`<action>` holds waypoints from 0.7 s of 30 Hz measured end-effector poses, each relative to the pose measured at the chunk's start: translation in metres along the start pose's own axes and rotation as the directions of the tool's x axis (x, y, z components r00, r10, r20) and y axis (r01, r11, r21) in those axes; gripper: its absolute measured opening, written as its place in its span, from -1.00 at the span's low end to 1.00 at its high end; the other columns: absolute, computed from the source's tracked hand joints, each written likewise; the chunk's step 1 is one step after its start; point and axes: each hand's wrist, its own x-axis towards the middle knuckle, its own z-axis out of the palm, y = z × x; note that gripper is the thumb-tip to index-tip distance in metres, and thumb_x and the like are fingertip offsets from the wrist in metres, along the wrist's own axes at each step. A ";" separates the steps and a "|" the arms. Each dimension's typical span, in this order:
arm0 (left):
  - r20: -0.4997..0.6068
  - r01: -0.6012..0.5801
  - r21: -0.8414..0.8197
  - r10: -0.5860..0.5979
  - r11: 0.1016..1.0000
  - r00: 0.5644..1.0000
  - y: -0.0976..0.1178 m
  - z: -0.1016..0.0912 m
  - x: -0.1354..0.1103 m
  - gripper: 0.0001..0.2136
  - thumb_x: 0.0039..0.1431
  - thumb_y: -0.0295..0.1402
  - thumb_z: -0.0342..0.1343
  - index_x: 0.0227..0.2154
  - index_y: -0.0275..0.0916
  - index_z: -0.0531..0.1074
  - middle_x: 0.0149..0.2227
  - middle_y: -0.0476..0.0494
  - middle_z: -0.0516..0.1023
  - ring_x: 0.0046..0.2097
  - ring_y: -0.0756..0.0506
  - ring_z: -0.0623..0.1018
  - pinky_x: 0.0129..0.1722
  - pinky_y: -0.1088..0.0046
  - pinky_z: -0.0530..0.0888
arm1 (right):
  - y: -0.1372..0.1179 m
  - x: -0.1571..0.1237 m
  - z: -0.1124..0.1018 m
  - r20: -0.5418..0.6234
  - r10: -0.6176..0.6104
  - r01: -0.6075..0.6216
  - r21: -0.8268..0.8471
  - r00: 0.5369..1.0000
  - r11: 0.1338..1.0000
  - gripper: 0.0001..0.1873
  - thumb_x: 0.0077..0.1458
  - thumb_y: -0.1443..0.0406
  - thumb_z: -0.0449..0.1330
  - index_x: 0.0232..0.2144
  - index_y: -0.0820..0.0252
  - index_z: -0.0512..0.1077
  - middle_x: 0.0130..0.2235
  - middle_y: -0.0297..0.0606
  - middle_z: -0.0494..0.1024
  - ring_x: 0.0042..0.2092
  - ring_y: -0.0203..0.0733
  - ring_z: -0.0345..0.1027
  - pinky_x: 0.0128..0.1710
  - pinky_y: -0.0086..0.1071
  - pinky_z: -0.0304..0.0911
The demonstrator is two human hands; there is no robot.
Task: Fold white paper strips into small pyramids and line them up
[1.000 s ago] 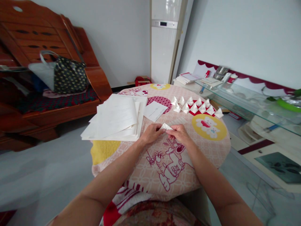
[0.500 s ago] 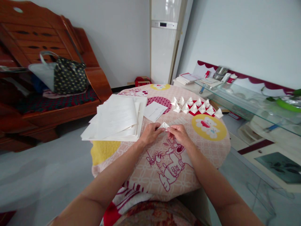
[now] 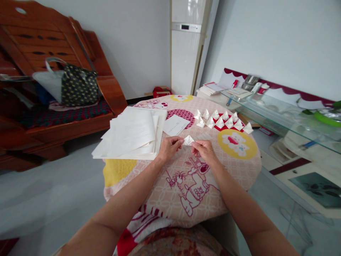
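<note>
A small folded paper triangle (image 3: 189, 140), white with print on it, is held up between my two hands over the cloth-covered table (image 3: 165, 192). My left hand (image 3: 170, 147) pinches its left corner between thumb and fingers. At the opposite corner my right hand (image 3: 204, 150) pinches it in the same way. Beyond the right hand stand several folded paper pieces (image 3: 220, 122) of like shape, in two rows. A flat printed sheet (image 3: 176, 125) lies just past the left hand. To the left rests a pile of larger white papers (image 3: 133, 131).
On the right stands a glass-topped cabinet (image 3: 282, 121) with a paper stack (image 3: 211, 88), a red cup (image 3: 263, 89) and tins on it. A wooden bench (image 3: 112, 89) at left carries a patterned bag (image 3: 78, 85). A tall white appliance (image 3: 185, 57) is behind the table.
The folded paper has come slightly up and right, and more of its face shows. My fingers have drawn outward to its corners. The standing pieces and papers have not moved.
</note>
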 end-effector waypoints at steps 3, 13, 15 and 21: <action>-0.001 0.017 -0.151 -0.017 0.988 1.000 -0.004 0.000 0.002 -0.64 0.10 -0.03 0.19 -0.45 -0.30 0.48 -0.59 0.02 0.39 -0.59 0.07 0.32 -0.59 0.55 0.26 | -0.002 -0.001 0.000 -0.001 -0.004 0.004 -0.007 1.000 1.000 -0.58 0.10 0.04 0.21 -0.62 0.21 0.47 -0.58 -0.28 0.49 -0.56 -0.31 0.30 -0.55 -0.45 0.19; -0.016 0.046 -0.293 -0.053 0.955 0.998 -0.002 0.000 0.002 -0.58 0.03 0.00 0.28 -0.37 -0.33 0.51 -0.51 -0.06 0.52 -0.54 0.05 0.43 -0.54 0.53 0.40 | -0.003 0.000 0.001 -0.015 -0.035 0.035 -0.023 0.999 0.999 -0.58 0.09 0.03 0.21 -0.61 0.20 0.49 -0.56 -0.24 0.53 -0.55 -0.28 0.35 -0.55 -0.44 0.23; -0.008 0.058 -0.356 -0.065 0.933 0.998 -0.003 0.000 0.003 -0.55 -0.02 0.02 0.32 -0.33 -0.33 0.52 -0.48 -0.09 0.55 -0.49 0.03 0.48 -0.47 0.51 0.46 | -0.006 -0.001 0.001 -0.014 -0.053 0.053 -0.052 0.998 0.997 -0.59 0.10 0.03 0.20 -0.60 0.20 0.49 -0.55 -0.24 0.54 -0.53 -0.27 0.36 -0.53 -0.43 0.25; 0.014 0.111 -0.451 -0.117 0.886 0.993 -0.001 0.001 0.001 -0.52 -0.07 0.03 0.38 -0.29 -0.32 0.53 -0.38 -0.13 0.62 -0.34 -0.04 0.59 -0.28 0.44 0.55 | 0.000 0.000 0.001 0.002 -0.076 0.076 -0.136 0.997 0.988 -0.65 0.13 0.06 0.18 -0.53 0.18 0.50 -0.51 -0.26 0.56 -0.50 -0.24 0.39 -0.52 -0.44 0.24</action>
